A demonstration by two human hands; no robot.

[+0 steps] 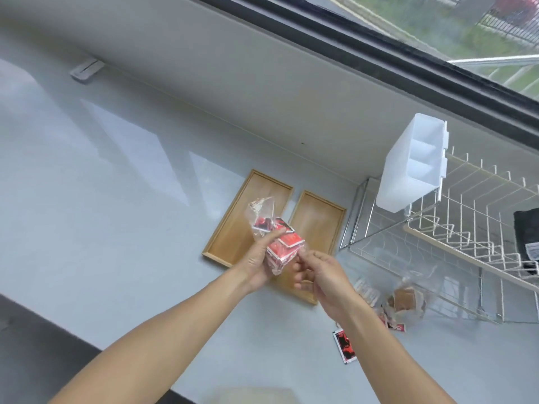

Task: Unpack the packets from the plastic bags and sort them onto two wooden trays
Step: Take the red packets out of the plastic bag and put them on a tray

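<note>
My left hand (258,259) grips a clear plastic bag (262,212) stuffed with red packets (284,244), held above two empty wooden trays. My right hand (319,277) pinches the bag's lower right edge with thumb and fingers. The left wooden tray (253,199) and the right wooden tray (320,217) lie side by side on the pale countertop, partly hidden by my hands. To the right of my right arm lie another clear bag with brownish packets (405,298), a bag of pale packets (366,290) and a loose red packet (344,345).
A white wire dish rack (455,243) stands at the right, with a white plastic cutlery holder (414,164) on its near corner and a dark cloth (526,237) inside. A window runs along the back wall. The counter's front edge (73,336) is at lower left.
</note>
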